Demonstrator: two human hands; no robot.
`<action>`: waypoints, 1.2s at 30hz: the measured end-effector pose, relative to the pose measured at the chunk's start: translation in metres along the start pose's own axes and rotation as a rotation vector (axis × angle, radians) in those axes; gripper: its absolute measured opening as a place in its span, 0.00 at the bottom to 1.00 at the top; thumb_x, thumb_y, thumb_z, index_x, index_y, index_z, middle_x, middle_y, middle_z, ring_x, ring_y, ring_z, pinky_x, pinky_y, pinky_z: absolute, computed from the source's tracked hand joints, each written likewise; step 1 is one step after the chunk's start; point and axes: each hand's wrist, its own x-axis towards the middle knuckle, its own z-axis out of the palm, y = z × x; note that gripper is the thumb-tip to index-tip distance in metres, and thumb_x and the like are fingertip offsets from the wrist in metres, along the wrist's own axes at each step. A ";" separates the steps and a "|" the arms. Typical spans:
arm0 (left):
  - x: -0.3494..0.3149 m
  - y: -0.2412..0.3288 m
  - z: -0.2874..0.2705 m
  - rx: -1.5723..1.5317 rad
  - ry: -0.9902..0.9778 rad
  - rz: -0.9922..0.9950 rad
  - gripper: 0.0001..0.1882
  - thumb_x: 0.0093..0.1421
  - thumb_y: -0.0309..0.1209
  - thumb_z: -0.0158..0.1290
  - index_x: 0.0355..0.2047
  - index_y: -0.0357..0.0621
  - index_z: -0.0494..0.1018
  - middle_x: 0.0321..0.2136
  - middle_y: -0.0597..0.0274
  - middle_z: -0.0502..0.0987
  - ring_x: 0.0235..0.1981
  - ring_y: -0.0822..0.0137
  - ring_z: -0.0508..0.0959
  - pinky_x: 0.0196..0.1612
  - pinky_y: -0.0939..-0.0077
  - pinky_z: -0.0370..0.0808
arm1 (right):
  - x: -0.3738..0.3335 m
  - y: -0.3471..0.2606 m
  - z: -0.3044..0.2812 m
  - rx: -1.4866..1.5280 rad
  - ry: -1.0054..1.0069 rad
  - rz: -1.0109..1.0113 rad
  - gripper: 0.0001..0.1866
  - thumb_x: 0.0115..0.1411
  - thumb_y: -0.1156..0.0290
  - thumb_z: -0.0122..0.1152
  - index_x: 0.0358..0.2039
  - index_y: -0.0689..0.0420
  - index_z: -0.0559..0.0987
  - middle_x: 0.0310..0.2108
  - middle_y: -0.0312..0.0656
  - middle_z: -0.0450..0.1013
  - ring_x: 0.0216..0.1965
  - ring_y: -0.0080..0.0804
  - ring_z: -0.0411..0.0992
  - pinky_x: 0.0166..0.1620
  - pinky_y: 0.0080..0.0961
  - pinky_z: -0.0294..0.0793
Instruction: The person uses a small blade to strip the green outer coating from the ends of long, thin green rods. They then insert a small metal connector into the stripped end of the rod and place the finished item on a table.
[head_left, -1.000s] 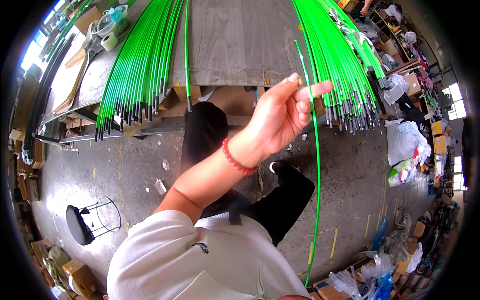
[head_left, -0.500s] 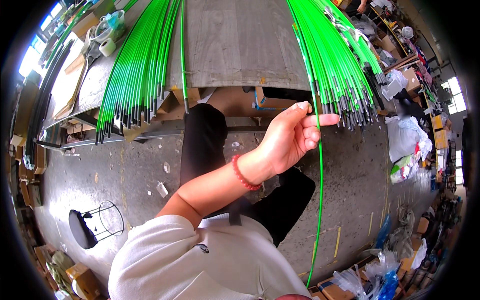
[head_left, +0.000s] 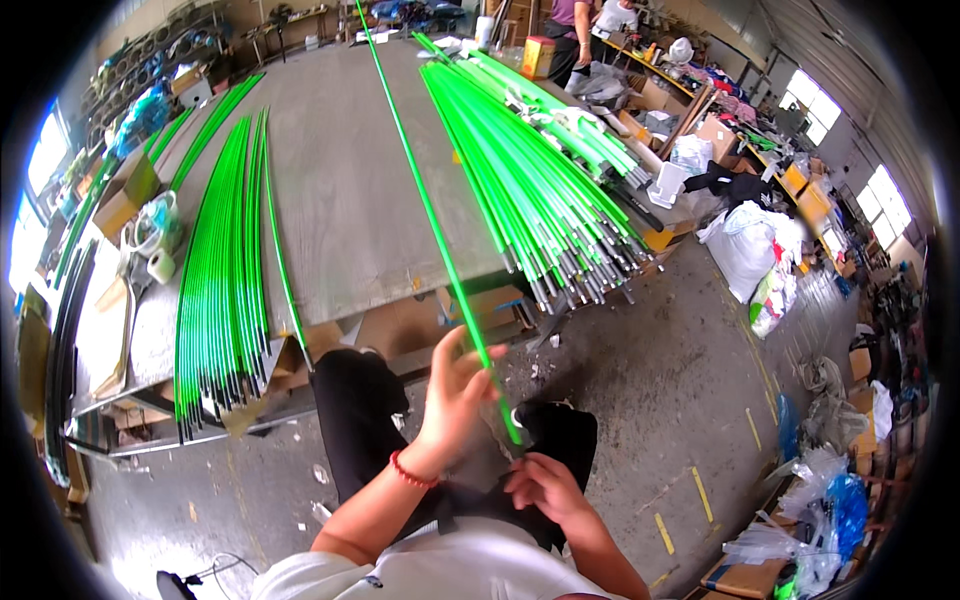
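Note:
A long, thin green rod [head_left: 420, 195] slants from the far side of the table down to my body, its dark near end by my right hand. My left hand [head_left: 449, 400], with a red bead bracelet on the wrist, is loosely curled round the rod a little above that end. My right hand [head_left: 548, 487] pinches the dark tip low in front of my lap. Many like rods lie on the table: a fan of green rods [head_left: 530, 190] to the right, another bunch of green rods [head_left: 222, 260] to the left, and a single green rod [head_left: 278, 230] beside it.
The grey table [head_left: 330, 200] fills the middle, its near edge just past my knees. A black stool [head_left: 175, 585] stands at the lower left. White bags [head_left: 745, 250] and clear plastic wrap [head_left: 790, 530] lie to the right. A person [head_left: 570, 40] stands at the far right.
The view has tipped up toward the table. The rod, earlier trailing down past me, now reaches across the table. My right hand has come into view at its near end.

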 end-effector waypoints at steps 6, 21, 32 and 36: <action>-0.026 -0.008 -0.048 0.387 0.011 -0.017 0.21 0.63 0.18 0.46 0.57 0.43 0.62 0.39 0.61 0.75 0.28 0.81 0.69 0.29 0.87 0.68 | 0.045 -0.010 0.075 0.024 -0.179 0.026 0.14 0.68 0.61 0.47 0.34 0.59 0.72 0.19 0.40 0.71 0.17 0.28 0.68 0.21 0.21 0.65; -0.027 0.026 -0.061 0.779 -0.513 0.237 0.15 0.57 0.23 0.53 0.47 0.37 0.74 0.34 0.56 0.78 0.30 0.66 0.78 0.36 0.74 0.75 | 0.044 -0.031 0.100 -0.021 -0.079 -0.078 0.17 0.67 0.55 0.48 0.29 0.56 0.71 0.18 0.36 0.68 0.16 0.21 0.65 0.20 0.17 0.62; -0.009 0.019 -0.065 0.872 -0.613 0.367 0.13 0.54 0.30 0.59 0.40 0.42 0.76 0.31 0.56 0.77 0.29 0.57 0.77 0.32 0.70 0.75 | 0.043 -0.022 0.106 -0.024 0.070 -0.234 0.16 0.65 0.62 0.49 0.25 0.58 0.70 0.13 0.32 0.60 0.12 0.19 0.56 0.17 0.18 0.54; -0.007 0.020 -0.056 0.895 -0.553 0.408 0.16 0.48 0.29 0.61 0.40 0.45 0.77 0.31 0.58 0.78 0.31 0.56 0.78 0.35 0.67 0.76 | 0.044 -0.021 0.109 0.063 0.107 -0.282 0.15 0.65 0.65 0.50 0.22 0.57 0.69 0.12 0.31 0.58 0.11 0.18 0.53 0.15 0.17 0.51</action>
